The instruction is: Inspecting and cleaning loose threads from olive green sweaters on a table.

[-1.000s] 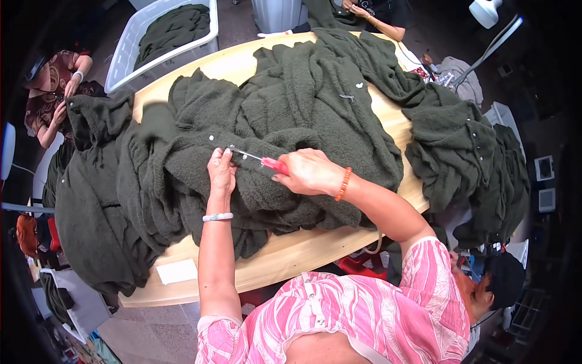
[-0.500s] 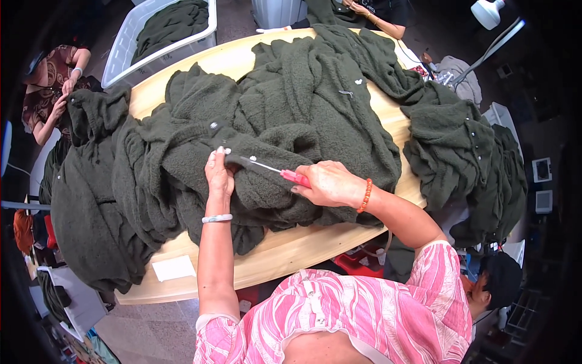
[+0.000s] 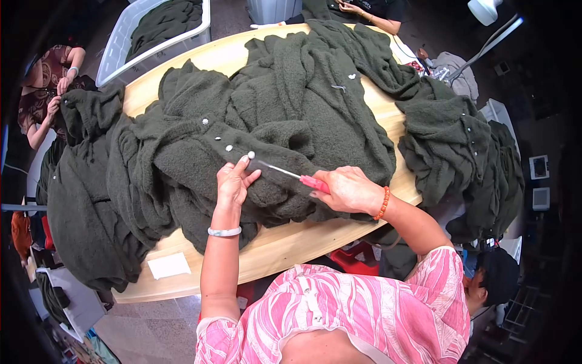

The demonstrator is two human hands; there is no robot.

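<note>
A dark green fuzzy knit garment (image 3: 200, 155) lies heaped on the table, its button band running across in front of me. Pale round buttons (image 3: 228, 148) dot that band. My left hand (image 3: 233, 184) holds the band's edge, thumb against the rightmost button (image 3: 251, 155) and index finger a little apart; its other fingers are mostly hidden. My right hand (image 3: 350, 190) is closed round the pink handle of a thin metal-shafted tool (image 3: 315, 184). The shaft points left toward the button under my thumb; its tip is blurred, so contact cannot be made out.
More green garments cover the wooden table (image 3: 267, 252) and hang over its right side. A white paper (image 3: 169, 266) lies at the near left edge. Behind stands a clear bin (image 3: 115, 54) of green garments. Co-workers are at left, far side and right; a lamp (image 3: 485, 10) hangs far right.
My left hand has shifted right along the band from one button to another, uncovering those to its left. My right hand has moved slightly right and down with the tool.
</note>
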